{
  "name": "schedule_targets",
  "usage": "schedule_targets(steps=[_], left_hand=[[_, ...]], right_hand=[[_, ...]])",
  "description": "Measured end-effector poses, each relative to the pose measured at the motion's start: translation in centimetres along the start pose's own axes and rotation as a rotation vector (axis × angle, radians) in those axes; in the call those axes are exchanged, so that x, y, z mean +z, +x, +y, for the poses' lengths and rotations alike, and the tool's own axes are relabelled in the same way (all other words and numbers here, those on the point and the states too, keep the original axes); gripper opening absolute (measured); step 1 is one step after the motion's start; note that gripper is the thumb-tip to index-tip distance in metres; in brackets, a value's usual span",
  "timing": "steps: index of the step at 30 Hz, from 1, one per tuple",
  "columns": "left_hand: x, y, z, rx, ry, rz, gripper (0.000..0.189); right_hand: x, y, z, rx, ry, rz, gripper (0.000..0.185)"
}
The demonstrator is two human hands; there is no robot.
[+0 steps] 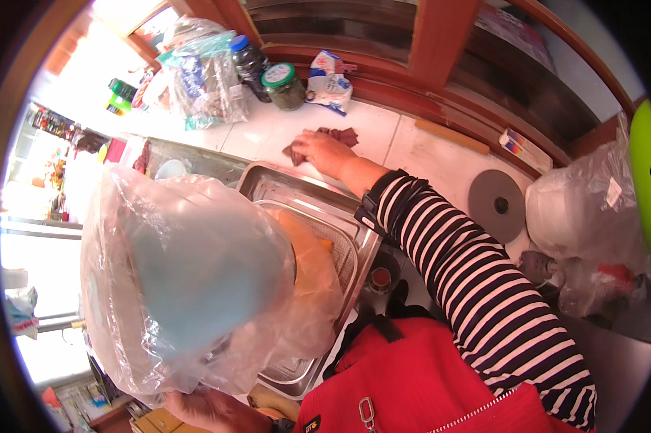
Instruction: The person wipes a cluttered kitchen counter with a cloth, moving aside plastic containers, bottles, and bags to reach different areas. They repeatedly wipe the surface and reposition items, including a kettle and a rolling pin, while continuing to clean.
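Observation:
My right hand point(322, 151) presses a dark reddish-brown cloth point(341, 135) onto the white tiled ledge point(368, 122) below the window frame. At the lower left, my left hand point(211, 408) grips the lower edge of a large clear plastic bag point(195, 281). Something pale blue shows through the bag, and what it is cannot be told. The bag hangs over a stainless steel tray point(260, 176) with a wire mesh basket point(347, 251) in it. Orange material shows through the plastic beside the basket.
A green-lidded jar point(283, 89), a blue-capped bottle point(249, 65), a filled plastic bag point(203, 81) and a white-blue packet point(329, 84) stand along the back. To the right lie a wooden rod point(451, 136), a small box point(525, 150), a round grey lid point(496, 205) and a bagged white bundle point(569, 211).

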State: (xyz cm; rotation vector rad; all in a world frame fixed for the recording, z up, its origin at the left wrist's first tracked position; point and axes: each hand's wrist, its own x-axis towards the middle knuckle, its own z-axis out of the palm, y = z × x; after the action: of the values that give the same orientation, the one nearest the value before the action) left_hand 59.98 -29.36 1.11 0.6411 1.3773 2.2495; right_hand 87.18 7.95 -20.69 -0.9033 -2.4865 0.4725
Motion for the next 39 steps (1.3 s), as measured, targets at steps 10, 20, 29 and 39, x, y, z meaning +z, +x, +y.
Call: schedule_targets(steps=[10, 20, 29, 39], left_hand=[[10.9, -4.2, -0.8, 0.039, 0.119, -0.072, 0.050], [20.9, -0.7, -9.0, -0.108, -0.042, -0.432, 0.040], [27.3, -3.0, -17.0, -0.149, -0.153, -0.495, 0.039], [28.3, -3.3, -20.5, -0.150, -0.137, -0.494, 0.041]], right_hand=[[-4.8, -12.1, 3.2, 0.828, -0.402, 0.251, 0.048], [-3.8, -12.7, 0.4, 0.404, -0.246, 0.302, 0.039], [-5.6, -21.3, -6.0, 0.565, -0.164, 0.269, 0.050], [-5.1, -20.1, -4.3, 0.717, -0.276, 0.427, 0.044]])
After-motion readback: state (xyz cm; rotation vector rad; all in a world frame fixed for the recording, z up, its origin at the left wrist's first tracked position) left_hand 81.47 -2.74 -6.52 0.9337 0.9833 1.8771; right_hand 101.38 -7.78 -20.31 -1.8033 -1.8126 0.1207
